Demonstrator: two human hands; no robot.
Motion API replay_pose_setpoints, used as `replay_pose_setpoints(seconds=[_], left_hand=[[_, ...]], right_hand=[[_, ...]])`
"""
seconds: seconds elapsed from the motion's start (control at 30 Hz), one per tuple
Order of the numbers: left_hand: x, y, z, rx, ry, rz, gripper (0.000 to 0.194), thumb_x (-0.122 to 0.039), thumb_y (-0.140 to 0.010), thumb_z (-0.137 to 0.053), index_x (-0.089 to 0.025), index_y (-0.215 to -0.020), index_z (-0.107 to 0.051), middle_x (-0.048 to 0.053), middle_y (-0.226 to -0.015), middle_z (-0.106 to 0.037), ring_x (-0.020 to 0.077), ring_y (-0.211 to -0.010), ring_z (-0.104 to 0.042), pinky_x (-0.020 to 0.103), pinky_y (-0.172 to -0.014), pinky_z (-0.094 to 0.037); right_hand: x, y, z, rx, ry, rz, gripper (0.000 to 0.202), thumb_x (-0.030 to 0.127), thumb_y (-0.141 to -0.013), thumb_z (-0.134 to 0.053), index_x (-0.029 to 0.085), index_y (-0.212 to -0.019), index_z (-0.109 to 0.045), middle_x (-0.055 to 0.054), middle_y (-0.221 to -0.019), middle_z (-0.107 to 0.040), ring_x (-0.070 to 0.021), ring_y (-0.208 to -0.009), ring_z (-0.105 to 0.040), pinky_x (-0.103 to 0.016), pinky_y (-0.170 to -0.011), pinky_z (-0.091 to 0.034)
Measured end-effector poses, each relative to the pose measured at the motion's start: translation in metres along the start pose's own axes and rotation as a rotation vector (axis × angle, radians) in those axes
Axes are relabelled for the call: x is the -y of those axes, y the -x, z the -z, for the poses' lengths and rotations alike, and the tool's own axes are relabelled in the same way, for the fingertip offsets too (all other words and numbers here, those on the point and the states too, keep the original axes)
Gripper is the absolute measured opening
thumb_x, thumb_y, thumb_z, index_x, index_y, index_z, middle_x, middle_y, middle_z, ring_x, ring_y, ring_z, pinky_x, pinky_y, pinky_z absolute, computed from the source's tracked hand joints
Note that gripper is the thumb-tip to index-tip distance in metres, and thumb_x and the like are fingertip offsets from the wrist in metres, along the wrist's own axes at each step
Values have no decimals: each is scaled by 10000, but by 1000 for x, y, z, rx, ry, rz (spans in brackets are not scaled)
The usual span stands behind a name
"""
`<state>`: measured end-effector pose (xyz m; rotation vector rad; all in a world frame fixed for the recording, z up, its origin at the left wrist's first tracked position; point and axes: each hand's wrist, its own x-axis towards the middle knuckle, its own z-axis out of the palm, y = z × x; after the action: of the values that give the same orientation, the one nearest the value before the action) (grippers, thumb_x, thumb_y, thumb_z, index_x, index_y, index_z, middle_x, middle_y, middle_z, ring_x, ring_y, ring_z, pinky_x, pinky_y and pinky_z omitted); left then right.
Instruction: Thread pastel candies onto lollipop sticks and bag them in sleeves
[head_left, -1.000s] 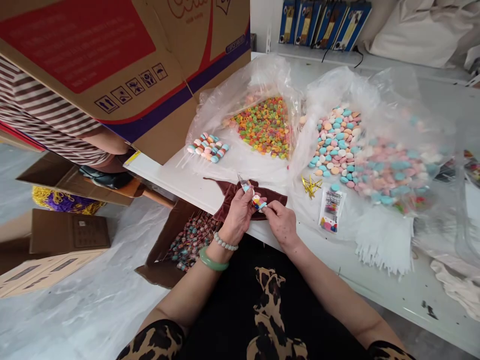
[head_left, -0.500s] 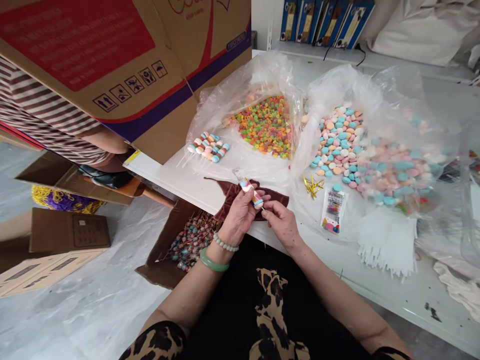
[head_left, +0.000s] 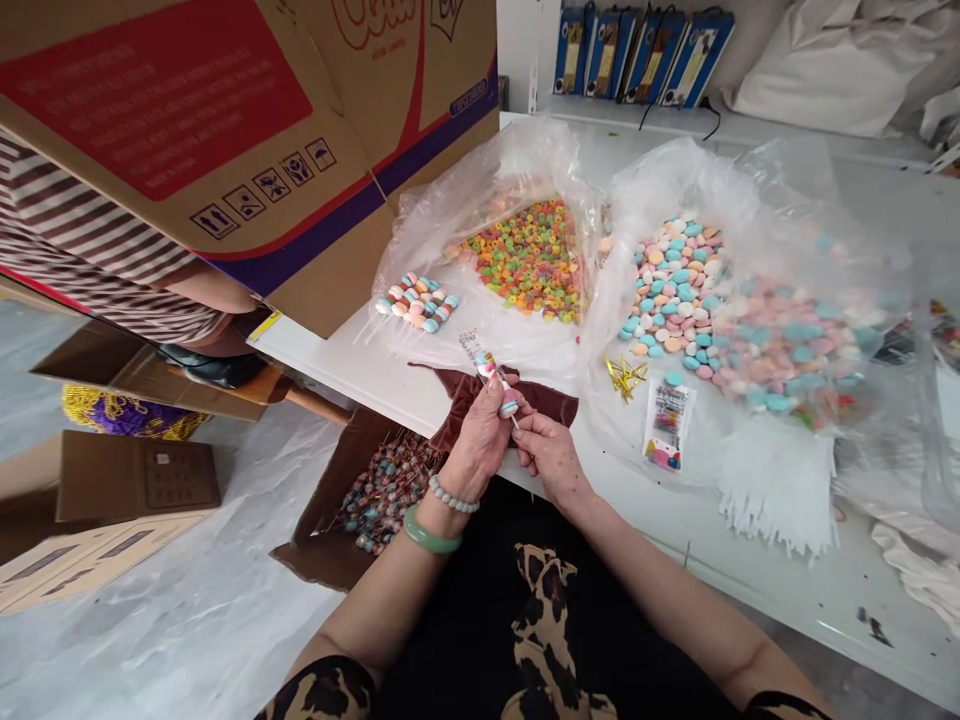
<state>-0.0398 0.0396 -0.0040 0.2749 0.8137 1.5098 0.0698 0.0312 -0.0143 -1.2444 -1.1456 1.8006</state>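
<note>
A candy stick [head_left: 508, 404] with pastel pieces sits in a clear printed wrapper between my hands, over the table's front edge. My left hand [head_left: 478, 432] is closed around the wrapped candy, and the wrapper's upper end sticks out past the fingers. Down at its lower end, my right hand [head_left: 553, 458] pinches the white stick. Beneath the hands lies a dark brown cloth [head_left: 556, 396]. To the right are gold twist ties [head_left: 625, 378] and a flat printed wrapper [head_left: 667, 425]. Several unwrapped candy sticks [head_left: 418, 302] lie at the left.
Clear bags hold ring candies [head_left: 536, 255] and pastel candies [head_left: 679, 285]; white sticks [head_left: 780, 495] lie at right. A large carton [head_left: 337, 200] stands at back left, beside a person in a striped sleeve [head_left: 97, 220]. An open box [head_left: 315, 540] of candy sticks is below the edge.
The wrapped candy has turned a little in my left hand. My right hand has shifted slightly left and down, its fingers now closer to my left hand.
</note>
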Motion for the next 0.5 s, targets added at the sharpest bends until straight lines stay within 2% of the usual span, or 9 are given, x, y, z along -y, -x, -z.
replay_pose_setpoints(seconds=[0.1,0.17,0.3,0.4,0.5], left_hand=[[-5,-2,5,-31,-47,82,358,-478,-808,-662,-165,-968,-592,32,-797,-645,141,-683,-624,312,-718,-527],[-7,0,8,-99,-167,44,368,-452,-783,-692,-183,-1005,-577,52,-886,-667,153,-697,-642,336,-726,-529],[-3,11,14,-233,-543,-258,261,-355,-755,-729,-190,-932,-633,31,-868,-658,140,-715,-620,279,-720,-493],[1,19,15,-279,-733,-466,153,-297,-737,-750,-220,-860,-701,32,-875,-657,166,-836,-596,255,-788,-462],[0,22,17,-239,-821,-537,177,-276,-716,-771,-260,-888,-731,52,-911,-665,214,-943,-583,287,-890,-447]], right_hand=[[2,-2,5,-41,117,98,163,340,-748,-562,211,-649,-546,68,-456,-470,-90,-404,-350,-230,-415,-280],[3,-2,11,-110,252,197,145,324,-762,-554,215,-668,-567,65,-479,-468,-104,-454,-392,-238,-476,-329],[3,0,16,-198,484,297,146,326,-791,-544,232,-684,-577,52,-534,-486,-128,-524,-455,-247,-551,-370],[3,3,15,-212,594,311,159,345,-822,-516,247,-716,-584,43,-550,-514,-141,-532,-479,-253,-571,-378],[5,6,14,-233,693,353,166,349,-831,-498,254,-742,-601,25,-605,-574,-149,-555,-507,-260,-608,-386]])
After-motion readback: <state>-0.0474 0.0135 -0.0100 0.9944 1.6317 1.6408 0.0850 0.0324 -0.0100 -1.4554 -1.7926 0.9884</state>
